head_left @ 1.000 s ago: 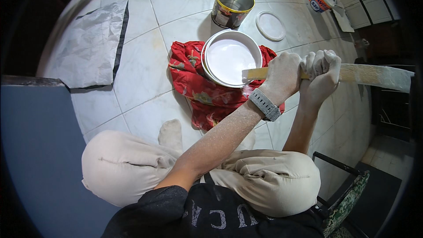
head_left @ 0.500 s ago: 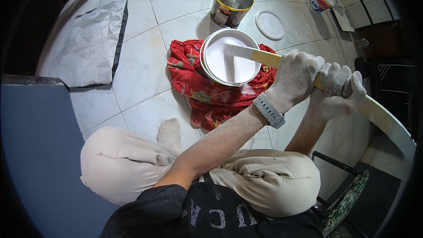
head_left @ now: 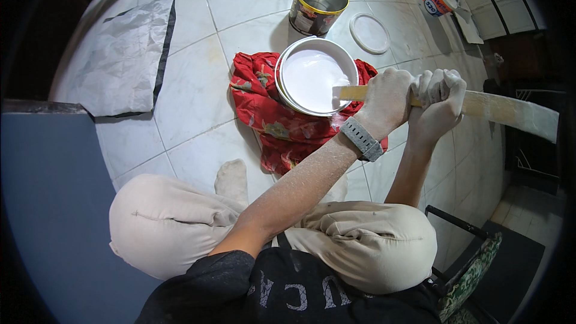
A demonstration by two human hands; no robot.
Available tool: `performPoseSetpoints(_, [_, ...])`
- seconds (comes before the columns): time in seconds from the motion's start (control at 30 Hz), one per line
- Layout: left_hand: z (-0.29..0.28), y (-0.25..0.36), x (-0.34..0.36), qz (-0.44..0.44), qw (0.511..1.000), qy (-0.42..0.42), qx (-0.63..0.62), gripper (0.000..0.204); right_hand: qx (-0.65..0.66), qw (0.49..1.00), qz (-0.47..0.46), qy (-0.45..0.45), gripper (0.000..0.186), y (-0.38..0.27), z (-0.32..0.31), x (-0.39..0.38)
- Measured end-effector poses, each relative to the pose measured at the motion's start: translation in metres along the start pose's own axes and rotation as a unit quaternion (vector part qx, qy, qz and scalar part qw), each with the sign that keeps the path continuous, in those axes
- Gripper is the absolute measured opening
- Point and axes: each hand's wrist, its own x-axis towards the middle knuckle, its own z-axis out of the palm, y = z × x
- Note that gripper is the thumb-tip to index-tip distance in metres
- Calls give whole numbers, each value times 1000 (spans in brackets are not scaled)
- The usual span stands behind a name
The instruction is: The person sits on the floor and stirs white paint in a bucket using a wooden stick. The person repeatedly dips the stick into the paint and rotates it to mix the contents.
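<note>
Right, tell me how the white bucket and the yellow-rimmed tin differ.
The white bucket holds white contents; the yellow-rimmed tin shows bare metal inside. The bucket has red cloth against it; the tin stands on floor tiles. Both are round and open-topped.

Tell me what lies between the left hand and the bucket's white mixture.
Head view: a yellowish stretch of flat stick runs from the left hand over the bucket's rim into the white mixture; red floral cloth shows beneath.

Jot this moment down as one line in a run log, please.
left hand: gripping long stick | right hand: gripping it farther along | stick's end: in white liquid | white bucket: on red cloth
</note>
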Motion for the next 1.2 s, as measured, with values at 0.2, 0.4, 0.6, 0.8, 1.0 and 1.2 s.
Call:
performPoseSetpoints(0.2, [-1, 19, -5, -11, 994, -46, 94, 8, 83, 996, 19, -26, 36, -7, -25, 2])
performPoseSetpoints(0.4, [-11, 45, -4, 67, 996, -15, 49, 5, 90, 993, -68, -44, 33, -37, -20, -6])
performPoseSetpoints(0.6, [-7, 41, 2, 132, 989, 60, 13, 8, 89, 988, -112, -52, 30, -37, -16, -11])
performPoseSetpoints(0.8, [0, 6, 6, 55, 998, 4, 10, 5, 29, 995, -82, -42, 31, 10, -23, -1])
performPoseSetpoints(1.0, [5, -6, 2, -10, 999, -29, 43, 6, 28, 1000, -2, -2, 35, 15, -19, 0])
performPoseSetpoints(1.2, [2, 17, -4, -4, 995, -55, 87, 7, 78, 996, 22, -29, 36, -9, -29, 4])
